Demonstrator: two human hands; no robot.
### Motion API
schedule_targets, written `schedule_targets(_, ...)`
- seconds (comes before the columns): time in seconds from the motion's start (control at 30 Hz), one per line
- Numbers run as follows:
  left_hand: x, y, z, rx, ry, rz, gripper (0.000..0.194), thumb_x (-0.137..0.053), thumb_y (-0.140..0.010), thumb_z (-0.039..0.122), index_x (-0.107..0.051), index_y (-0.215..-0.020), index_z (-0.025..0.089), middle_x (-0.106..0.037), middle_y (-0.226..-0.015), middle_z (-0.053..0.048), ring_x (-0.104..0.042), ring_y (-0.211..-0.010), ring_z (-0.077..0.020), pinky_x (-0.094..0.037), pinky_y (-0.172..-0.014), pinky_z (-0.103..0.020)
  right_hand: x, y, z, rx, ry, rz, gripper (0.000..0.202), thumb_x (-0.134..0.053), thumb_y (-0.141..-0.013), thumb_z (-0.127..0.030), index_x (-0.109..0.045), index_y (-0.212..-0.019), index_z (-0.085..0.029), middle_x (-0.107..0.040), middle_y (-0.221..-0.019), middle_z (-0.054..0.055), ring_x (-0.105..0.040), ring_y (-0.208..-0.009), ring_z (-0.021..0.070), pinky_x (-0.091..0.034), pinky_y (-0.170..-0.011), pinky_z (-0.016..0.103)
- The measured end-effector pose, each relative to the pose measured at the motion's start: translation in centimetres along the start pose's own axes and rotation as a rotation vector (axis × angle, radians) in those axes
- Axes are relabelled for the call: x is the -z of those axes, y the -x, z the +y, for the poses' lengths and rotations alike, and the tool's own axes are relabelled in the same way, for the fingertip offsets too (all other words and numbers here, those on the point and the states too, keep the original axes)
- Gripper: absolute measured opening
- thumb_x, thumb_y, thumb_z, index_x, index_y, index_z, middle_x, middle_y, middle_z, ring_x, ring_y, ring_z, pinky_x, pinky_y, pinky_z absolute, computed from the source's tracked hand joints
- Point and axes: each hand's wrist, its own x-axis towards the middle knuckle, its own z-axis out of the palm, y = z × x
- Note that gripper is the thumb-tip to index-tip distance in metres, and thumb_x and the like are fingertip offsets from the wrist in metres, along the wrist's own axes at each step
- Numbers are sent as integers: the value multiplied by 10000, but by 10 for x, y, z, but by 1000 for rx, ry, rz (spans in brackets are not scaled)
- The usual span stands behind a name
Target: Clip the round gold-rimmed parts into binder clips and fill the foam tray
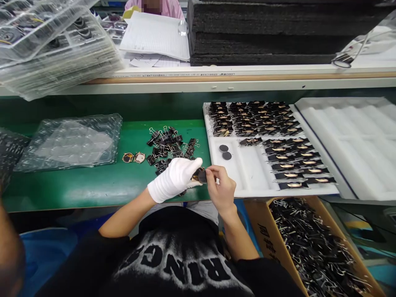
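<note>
My left hand (pixel 175 177), in a white glove, is closed around a small gold-rimmed watch case (pixel 195 177), mostly hidden by the fingers. A round black disc (pixel 202 176) lies against the case, its right edge pinched by my bare right hand (pixel 222 186). Just beyond the glove, black binder clips (pixel 167 142) are heaped on the green table. Two gold-rimmed watch cases, one dark inside (pixel 128 157) and one pale (pixel 140 157), lie left of the heap. Two more black discs (pixel 227 156) rest in the white tray (pixel 252 171) to the right.
Rows of watch parts held in binder clips (pixel 262 117) fill much of the tray. Another white tray (pixel 355 144) stands beside it. Clear plastic trays (pixel 74 142) lie left. A cardboard box (pixel 262 235) of binder clips is below right. Someone's arm (pixel 10 243) shows at left.
</note>
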Motion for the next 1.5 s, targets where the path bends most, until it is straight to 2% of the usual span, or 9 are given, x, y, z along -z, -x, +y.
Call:
schedule_targets(0.23,-5,-7,4,-32,5,1,465,-464,-1056,500,-531,-1289,103,-712,-894,-119,-716,-789,-261,-547,-738,-396,0,-3,-3,-71,-63,-115,283,-541,-1037,-425,-739,-1000,-227,-781,-832,43,-696,-669,168,-538,-651,284)
schedule_targets(0.4,-12,2,7,108,154,64,717,-628,-949,614,-466,-1446,124,-719,-1178,-178,-727,-1069,-292,-576,-900,-430,-1,2,0,-180,-183,-62,245,-604,-1009,-428,-739,-965,-229,-786,-822,30,-717,-713,180,-558,-691,300)
schedule_targets(0.57,-18,7,15,318,326,39,373,-608,-1005,443,-643,-1251,165,-739,-865,-25,-702,-725,-153,-576,-777,-331,-8,6,4,-158,-153,39,272,-608,-996,-459,-739,-936,-228,-763,-738,26,-698,-636,178,-551,-641,308)
schedule_targets(0.67,-23,7,21,406,443,88,279,-613,-1001,369,-688,-1184,172,-770,-929,-44,-696,-746,-140,-579,-740,-299,-12,6,5,-169,-148,72,307,-603,-991,-494,-730,-900,-230,-722,-663,16,-645,-554,168,-530,-592,315)
schedule_targets(0.93,-19,11,20,597,594,16,202,-634,-969,324,-709,-1118,210,-772,-910,-4,-685,-729,-123,-577,-732,-262,0,8,15,-434,-640,-403,349,-766,-884,-479,-719,-1122,-228,-792,-1026,72,-745,-904,207,-620,-814,341)
schedule_targets(1.03,-13,10,16,502,550,-19,179,-559,-991,249,-727,-1037,209,-787,-924,-11,-710,-767,-130,-570,-765,-260,3,15,21,-512,-680,-361,316,-794,-855,-478,-748,-1019,-213,-798,-959,76,-747,-854,215,-626,-758,343)
schedule_targets(1.27,23,3,-61,563,24,-57,328,-465,-1043,331,-748,-1133,193,-780,-1032,-75,-724,-895,-208,-535,-864,-337,9,27,28,-519,-661,-83,281,-834,-826,-431,-773,-998,-217,-808,-960,81,-754,-857,223,-632,-755,351)
schedule_targets(1.4,33,7,-114,574,-299,-434,341,-533,-996,395,-740,-1198,215,-744,-1117,-118,-701,-988,-296,-498,-860,-391,11,27,26,-499,-658,-141,282,-843,-810,-443,-780,-969,-218,-812,-944,85,-764,-849,241,-644,-789,389)
schedule_targets(1.5,29,12,-130,513,-260,-549,323,-597,-954,465,-747,-1093,215,-727,-1014,-99,-683,-934,-277,-471,-817,-352,8,27,25,-496,-671,-174,289,-835,-817,-454,-779,-975,-218,-813,-955,86,-766,-860,240,-645,-803,389)
